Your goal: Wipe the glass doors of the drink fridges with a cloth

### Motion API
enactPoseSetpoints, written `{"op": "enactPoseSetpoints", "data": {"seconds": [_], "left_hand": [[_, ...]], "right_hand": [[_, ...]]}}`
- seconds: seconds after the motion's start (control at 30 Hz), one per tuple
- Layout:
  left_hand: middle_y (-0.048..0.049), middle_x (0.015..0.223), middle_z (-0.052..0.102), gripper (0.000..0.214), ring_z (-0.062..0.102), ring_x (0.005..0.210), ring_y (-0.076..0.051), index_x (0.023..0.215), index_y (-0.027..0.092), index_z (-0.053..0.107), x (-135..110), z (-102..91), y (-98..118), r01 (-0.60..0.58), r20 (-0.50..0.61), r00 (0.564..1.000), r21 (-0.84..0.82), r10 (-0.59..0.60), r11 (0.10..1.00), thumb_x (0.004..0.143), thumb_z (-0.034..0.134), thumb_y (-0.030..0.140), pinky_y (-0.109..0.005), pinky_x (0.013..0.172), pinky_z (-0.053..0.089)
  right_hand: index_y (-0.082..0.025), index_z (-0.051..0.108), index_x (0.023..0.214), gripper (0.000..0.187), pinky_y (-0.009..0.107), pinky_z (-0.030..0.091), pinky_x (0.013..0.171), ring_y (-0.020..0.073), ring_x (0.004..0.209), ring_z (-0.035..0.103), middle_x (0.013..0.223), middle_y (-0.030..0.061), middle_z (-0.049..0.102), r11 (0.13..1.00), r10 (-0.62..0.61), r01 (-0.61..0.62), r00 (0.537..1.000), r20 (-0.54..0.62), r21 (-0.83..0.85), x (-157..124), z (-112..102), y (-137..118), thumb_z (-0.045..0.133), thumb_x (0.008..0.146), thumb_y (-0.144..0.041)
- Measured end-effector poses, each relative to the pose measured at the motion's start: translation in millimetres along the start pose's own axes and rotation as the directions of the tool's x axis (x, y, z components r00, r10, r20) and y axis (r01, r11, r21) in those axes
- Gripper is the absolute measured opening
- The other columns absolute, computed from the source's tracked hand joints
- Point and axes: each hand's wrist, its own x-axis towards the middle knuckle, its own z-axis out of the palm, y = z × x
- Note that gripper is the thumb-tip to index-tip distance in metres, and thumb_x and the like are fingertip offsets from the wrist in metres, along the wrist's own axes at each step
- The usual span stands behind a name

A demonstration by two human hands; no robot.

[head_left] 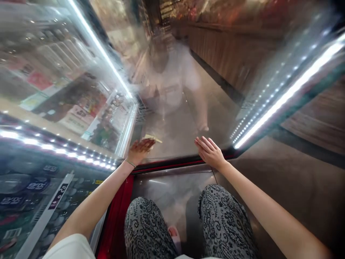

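Both of my hands rest flat on a glass freezer door (pixel 178 122) that stands in front of me. My left hand (pixel 139 150) has its fingers stretched out against the glass near the door's red lower frame (pixel 172 166). A thin pale yellow slip (pixel 153 137) shows at its fingertips; I cannot tell whether the hand holds it. A thin bracelet circles that wrist. My right hand (pixel 210 151) lies open on the glass, fingers slightly spread, with nothing in it. My knees in patterned trousers (pixel 223 216) are just below.
A lit LED strip (pixel 285 93) runs along the door's right edge. Freezer shelves with packaged goods (pixel 81 108) fill the left side behind glass. A blurred figure in a white top (pixel 172 79) shows in the glass. Brown floor (pixel 296 180) lies to the right.
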Motion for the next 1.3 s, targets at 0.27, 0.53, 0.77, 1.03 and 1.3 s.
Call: {"op": "enactPoseSetpoints", "data": {"seconds": [0.27, 0.53, 0.77, 1.03, 1.3], "left_hand": [[-0.0254, 0.17, 0.02, 0.08, 0.006, 0.161, -0.038, 0.163, 0.007, 0.028, 81, -162.3, 87, 0.325, -0.64, 0.768, 0.358, -0.023, 0.875, 0.102, 0.042, 0.057, -0.066, 0.128, -0.008], [-0.0183, 0.171, 0.022, 0.075, 0.011, 0.162, -0.033, 0.167, 0.015, 0.011, 147, -90.0, 167, 0.003, -0.527, 0.818, 0.405, 0.231, 0.914, 0.105, 0.039, 0.046, -0.06, 0.132, 0.01], [-0.0157, 0.166, 0.038, 0.082, 0.034, 0.155, -0.032, 0.167, 0.02, 0.006, 144, -82.1, 186, -0.154, -0.43, 0.839, 0.4, 0.333, 0.903, 0.103, 0.041, 0.058, -0.055, 0.131, 0.013], [-0.0078, 0.126, 0.072, 0.046, 0.068, 0.109, -0.022, 0.147, 0.031, 0.057, 116, -181.6, 184, -0.067, -0.486, 0.764, 0.594, 0.424, 0.801, 0.102, 0.052, 0.023, -0.038, 0.099, 0.045], [-0.0045, 0.087, 0.072, 0.012, 0.068, 0.081, -0.02, 0.102, 0.022, 0.072, 117, -203.2, 179, 0.006, -0.618, 0.696, 0.513, 0.364, 0.859, 0.098, 0.061, 0.023, -0.034, 0.082, 0.045]], "right_hand": [[-0.034, 0.051, 0.155, 0.053, 0.045, 0.04, 0.127, 0.0283, 0.14, 0.058, 0.147, 0.0013, 0.064, 0.988, -0.126, 0.103, 0.968, -0.216, -0.112, 88, -53, -8, 0.055, 0.102, -0.029], [-0.032, 0.018, 0.168, 0.077, 0.063, 0.037, 0.125, 0.0369, 0.15, 0.042, 0.16, 0.0093, 0.049, 0.986, -0.056, -0.028, 0.879, -0.474, -0.167, 90, -84, 9, 0.054, 0.1, -0.023], [-0.034, 0.016, 0.168, 0.075, 0.057, 0.051, 0.118, 0.0332, 0.149, 0.046, 0.161, 0.0108, 0.047, 0.999, -0.054, 0.043, 0.84, -0.54, -0.032, 114, -114, -28, 0.047, 0.102, -0.015], [-0.03, 0.041, 0.155, 0.056, 0.042, 0.066, 0.094, 0.0263, 0.133, 0.06, 0.148, 0.0153, 0.054, 0.889, 0.189, 0.15, 0.742, -0.644, 0.433, 162, -96, -128, 0.054, 0.102, -0.015], [-0.024, 0.06, 0.127, 0.031, 0.037, 0.062, 0.086, 0.021, 0.098, 0.07, 0.106, 0.0081, 0.071, 0.927, 0.183, 0.077, 0.761, -0.622, 0.366, 192, -83, -151, 0.052, 0.1, -0.013]]}}
